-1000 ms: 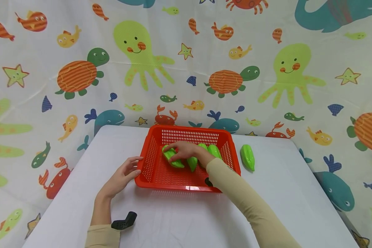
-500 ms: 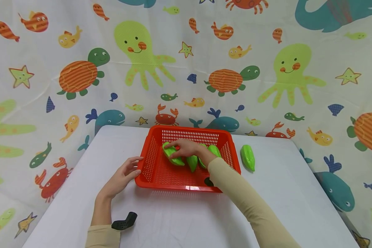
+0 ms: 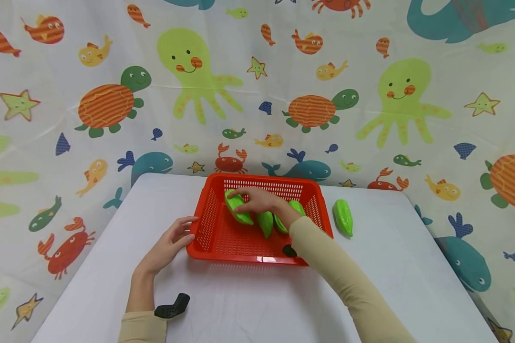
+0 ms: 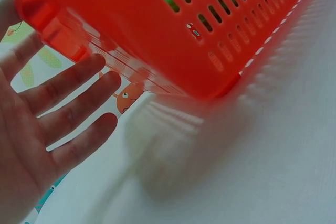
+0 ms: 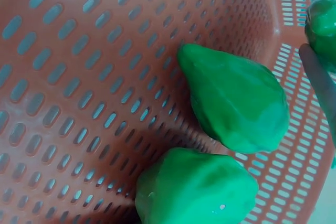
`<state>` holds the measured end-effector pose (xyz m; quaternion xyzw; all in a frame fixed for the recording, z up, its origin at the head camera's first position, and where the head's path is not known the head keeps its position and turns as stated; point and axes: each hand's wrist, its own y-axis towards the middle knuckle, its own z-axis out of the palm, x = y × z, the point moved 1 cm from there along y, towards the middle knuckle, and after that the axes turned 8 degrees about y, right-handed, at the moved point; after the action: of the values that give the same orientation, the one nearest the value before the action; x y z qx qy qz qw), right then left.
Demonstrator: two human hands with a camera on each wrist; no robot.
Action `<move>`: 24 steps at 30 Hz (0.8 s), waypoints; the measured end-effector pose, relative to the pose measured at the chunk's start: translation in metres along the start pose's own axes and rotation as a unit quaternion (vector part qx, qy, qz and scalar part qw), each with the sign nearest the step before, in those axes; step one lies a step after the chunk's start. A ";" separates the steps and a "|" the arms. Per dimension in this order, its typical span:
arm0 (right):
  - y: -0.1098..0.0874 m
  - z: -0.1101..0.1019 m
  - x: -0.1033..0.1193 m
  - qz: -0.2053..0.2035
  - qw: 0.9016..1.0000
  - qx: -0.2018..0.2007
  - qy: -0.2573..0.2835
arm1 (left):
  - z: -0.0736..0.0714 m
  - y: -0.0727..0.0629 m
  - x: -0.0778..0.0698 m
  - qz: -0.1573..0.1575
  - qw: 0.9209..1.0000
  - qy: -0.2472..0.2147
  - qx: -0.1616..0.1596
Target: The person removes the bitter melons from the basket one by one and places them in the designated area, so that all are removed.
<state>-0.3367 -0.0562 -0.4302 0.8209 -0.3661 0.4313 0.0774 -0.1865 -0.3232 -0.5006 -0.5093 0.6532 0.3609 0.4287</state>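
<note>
R hand (image 3: 259, 200) reaches into a rectangular red plastic basket (image 3: 240, 259) w/ slotted walls; its thumb & index fingers pinch a glossy bright-green ridged, tapered piece (image 3: 243, 218) at basket's L side, nr the back. A similar green tapered piece (image 3: 265, 224) lies just R of it, point toward the front rim; two more, a partly covered green piece (image 3: 281, 225) & a rounded green piece (image 3: 297, 206), sit farther R, nr the forearm. R wrist view has two pcs on the perforated floor, a third at the edge w/ a finger against it. L hand (image 3: 171, 242) is at basket's L rim, fingers loosely extended, gripping nothing, index at the rim. Outside, R of basket, a lone green ridged piece (image 3: 343, 218) lies on the white bench (image 3: 223, 305). Beige sleeves (image 3: 347, 281) on both arms; black curved device (image 3: 171, 306) at L wrist. Behind: white sea-animal-print cloth (image 3: 249, 100).
</note>
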 end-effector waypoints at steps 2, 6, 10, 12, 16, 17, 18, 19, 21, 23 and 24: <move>-0.002 -0.002 0.002 -0.002 1.000 -0.003 -0.002 | 0.000 0.000 0.000 0.001 1.000 0.000 0.000; -0.007 -0.007 0.008 -0.011 1.000 -0.018 -0.009 | 0.000 0.001 0.000 -0.001 1.000 0.000 0.000; -0.011 -0.012 0.013 -0.026 0.999 -0.039 -0.001 | 0.000 0.001 -0.001 -0.002 1.000 0.003 -0.001; -0.013 -0.015 0.015 -0.030 0.998 -0.048 0.003 | -0.001 0.000 -0.001 -0.002 1.000 0.004 -0.001; -0.018 -0.020 0.019 -0.034 0.997 -0.068 0.012 | -0.001 0.001 -0.002 -0.002 1.000 0.004 -0.002; -0.019 -0.021 0.021 -0.033 0.996 -0.073 0.024 | -0.001 0.001 -0.002 -0.002 1.000 0.004 -0.002; -0.021 -0.023 0.022 -0.030 0.996 -0.079 0.037 | -0.001 0.001 -0.002 -0.002 1.000 0.004 -0.002; -0.023 -0.025 0.023 -0.029 0.995 -0.085 0.049 | -0.001 0.001 -0.002 -0.002 1.000 0.004 -0.002; -0.027 -0.028 0.025 -0.026 0.992 -0.097 0.070 | -0.001 0.001 -0.001 -0.002 1.000 0.004 -0.002; -0.032 -0.033 0.025 -0.024 0.991 -0.111 0.072 | 0.000 0.000 -0.001 -0.003 1.000 0.004 -0.001; -0.034 -0.035 0.025 -0.025 0.990 -0.117 0.067 | 0.000 0.000 -0.001 -0.003 1.000 0.004 -0.001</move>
<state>-0.3272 -0.0296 -0.3827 0.7841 -0.3876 0.4377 0.2084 -0.1862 -0.3225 -0.4998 -0.5130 0.6531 0.3583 0.4265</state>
